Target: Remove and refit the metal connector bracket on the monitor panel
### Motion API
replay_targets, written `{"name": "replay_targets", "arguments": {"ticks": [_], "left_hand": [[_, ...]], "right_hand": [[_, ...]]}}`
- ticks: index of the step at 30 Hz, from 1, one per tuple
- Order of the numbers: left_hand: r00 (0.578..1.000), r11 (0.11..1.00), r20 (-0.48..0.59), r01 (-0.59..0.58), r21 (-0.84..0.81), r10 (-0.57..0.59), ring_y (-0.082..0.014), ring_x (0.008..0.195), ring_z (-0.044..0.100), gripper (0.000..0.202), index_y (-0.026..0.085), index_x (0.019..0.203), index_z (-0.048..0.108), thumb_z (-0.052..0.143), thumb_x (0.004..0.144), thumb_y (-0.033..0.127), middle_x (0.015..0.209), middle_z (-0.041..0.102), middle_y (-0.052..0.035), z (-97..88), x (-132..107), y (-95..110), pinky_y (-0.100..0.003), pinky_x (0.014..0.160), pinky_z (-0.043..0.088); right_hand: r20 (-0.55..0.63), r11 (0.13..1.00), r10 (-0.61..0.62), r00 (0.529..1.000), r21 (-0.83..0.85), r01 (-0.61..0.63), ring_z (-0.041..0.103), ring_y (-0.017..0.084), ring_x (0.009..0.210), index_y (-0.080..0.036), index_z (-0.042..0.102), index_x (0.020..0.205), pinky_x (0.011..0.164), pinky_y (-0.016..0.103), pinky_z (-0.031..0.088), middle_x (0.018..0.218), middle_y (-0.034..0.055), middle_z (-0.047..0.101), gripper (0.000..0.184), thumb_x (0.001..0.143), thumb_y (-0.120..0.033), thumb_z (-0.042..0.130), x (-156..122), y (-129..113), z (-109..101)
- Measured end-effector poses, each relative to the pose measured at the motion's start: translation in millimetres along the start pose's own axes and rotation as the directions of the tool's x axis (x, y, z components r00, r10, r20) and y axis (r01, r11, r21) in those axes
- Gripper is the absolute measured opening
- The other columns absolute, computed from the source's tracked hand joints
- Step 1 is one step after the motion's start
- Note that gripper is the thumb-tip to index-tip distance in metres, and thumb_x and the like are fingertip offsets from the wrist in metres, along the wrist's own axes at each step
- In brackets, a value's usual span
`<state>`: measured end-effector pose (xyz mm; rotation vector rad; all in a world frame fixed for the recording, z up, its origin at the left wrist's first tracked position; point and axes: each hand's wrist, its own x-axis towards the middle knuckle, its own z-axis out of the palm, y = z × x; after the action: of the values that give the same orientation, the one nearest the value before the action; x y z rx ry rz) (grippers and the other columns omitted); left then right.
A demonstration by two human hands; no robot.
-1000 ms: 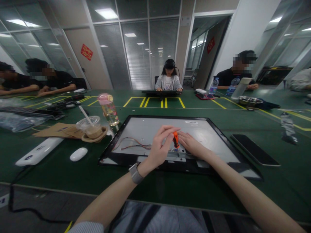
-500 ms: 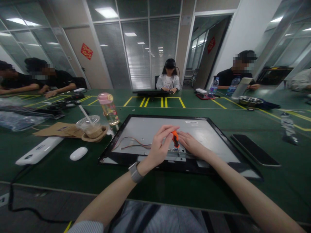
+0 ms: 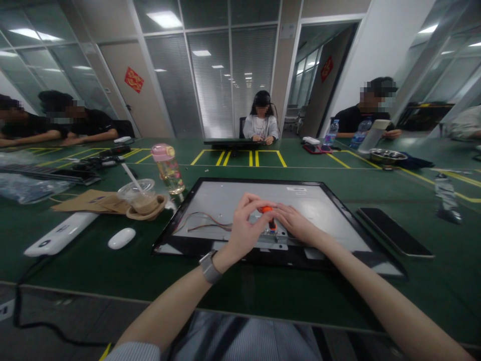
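A flat display panel (image 3: 326, 215) with a grey back and black border lies on the table in front of me. My left hand (image 3: 246, 223) grips the orange and black handle of a screwdriver (image 3: 271, 224), thumb and fingers closed round its top. The screwdriver stands nearly upright over a small metal bracket (image 3: 278, 243) at the panel's near edge; its tip is too small to make out. My right hand (image 3: 296, 224) lies flat on the panel just right of the screwdriver, fingers stretched toward it. Thin brown cables (image 3: 205, 220) run across the panel to the left.
Left of the panel are a white mouse (image 3: 122, 238), a white power strip (image 3: 62, 234), a plastic cup (image 3: 141, 195) in a cardboard holder and a pink-lidded bottle (image 3: 168, 169). A black phone (image 3: 394, 231) lies at the right. Several people sit round the table.
The screwdriver has gone from leaning to more upright, its handle top slightly lower. My left fingers have shifted round the handle. My right hand has stayed about where it was.
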<state>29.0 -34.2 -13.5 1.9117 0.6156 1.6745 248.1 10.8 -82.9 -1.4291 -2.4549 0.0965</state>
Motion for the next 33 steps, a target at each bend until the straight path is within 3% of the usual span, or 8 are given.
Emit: {"name": "replay_targets", "arguments": {"ticks": [4,8,11,16,23,27,33], "left_hand": [[0.998,0.998,0.044,0.049,-0.031,-0.048,-0.0176,0.094,0.06,0.024,0.019,0.109,0.069,0.049,0.101,0.029,0.099,0.061,-0.0068,-0.8,-0.2,4.1,-0.032,0.086,0.05],[0.995,0.995,0.088,0.064,-0.073,-0.057,-0.0195,0.099,0.062,0.029,0.019,0.109,0.068,0.041,0.103,0.028,0.102,0.065,-0.0083,-1.2,0.0,4.3,-0.035,0.092,0.049],[0.999,1.0,0.05,0.018,-0.013,-0.017,-0.0199,0.103,0.059,0.026,0.02,0.105,0.07,0.046,0.102,0.031,0.105,0.062,-0.0082,-1.4,-0.6,2.3,-0.035,0.093,0.049],[0.997,0.99,-0.031,-0.07,0.119,0.074,-0.0165,0.091,0.057,0.015,0.021,0.097,0.073,0.062,0.095,0.03,0.092,0.055,-0.0038,-0.4,-2.4,2.6,-0.03,0.083,0.05],[0.999,1.0,0.033,-0.007,0.031,0.006,-0.0185,0.102,0.063,0.026,0.019,0.118,0.067,0.048,0.101,0.024,0.11,0.066,-0.0092,-0.2,-4.2,-1.7,-0.033,0.09,0.052],[0.999,1.0,0.034,0.002,0.017,-0.002,-0.0189,0.103,0.063,0.024,0.02,0.112,0.071,0.051,0.1,0.026,0.109,0.065,-0.0088,-0.3,-3.2,-3.3,-0.034,0.091,0.052],[0.999,0.998,-0.045,0.0,0.068,0.003,-0.016,0.087,0.059,0.015,0.02,0.097,0.075,0.065,0.091,0.03,0.09,0.059,-0.0037,0.4,-1.9,1.0,-0.03,0.08,0.052]], "right_hand": [[0.044,0.999,0.047,0.998,-0.003,-0.047,0.042,0.029,0.142,-0.018,0.056,0.14,0.116,0.055,0.032,0.15,0.0139,0.051,0.053,0.104,-0.038,0.021,1.0,-3.9,-1.7],[0.065,0.998,0.06,0.996,-0.006,-0.06,0.041,0.03,0.143,-0.016,0.055,0.14,0.117,0.055,0.029,0.151,0.0146,0.049,0.055,0.104,-0.037,0.02,1.8,-5.9,-4.0],[0.061,0.998,0.059,0.996,-0.004,-0.059,0.042,0.03,0.142,-0.017,0.056,0.14,0.117,0.056,0.03,0.151,0.0146,0.05,0.055,0.104,-0.037,0.02,1.9,-3.9,-3.0],[0.029,0.999,0.036,0.999,0.003,-0.036,0.044,0.03,0.141,-0.018,0.057,0.139,0.115,0.056,0.033,0.149,0.0132,0.053,0.054,0.104,-0.038,0.021,1.3,-0.7,1.3],[0.027,0.999,0.036,0.999,-0.007,-0.036,0.042,0.029,0.142,-0.018,0.056,0.139,0.114,0.057,0.034,0.151,0.0136,0.05,0.053,0.104,-0.036,0.02,1.0,-3.4,1.9],[0.014,0.999,0.049,0.999,0.007,-0.049,0.043,0.029,0.141,-0.02,0.056,0.139,0.114,0.056,0.034,0.15,0.0132,0.052,0.051,0.104,-0.036,0.023,1.5,-2.5,3.4],[0.012,0.999,0.045,0.999,0.021,-0.045,0.045,0.03,0.14,-0.02,0.059,0.137,0.114,0.057,0.034,0.148,0.0131,0.054,0.052,0.104,-0.038,0.023,2.5,-1.8,3.9]]}}
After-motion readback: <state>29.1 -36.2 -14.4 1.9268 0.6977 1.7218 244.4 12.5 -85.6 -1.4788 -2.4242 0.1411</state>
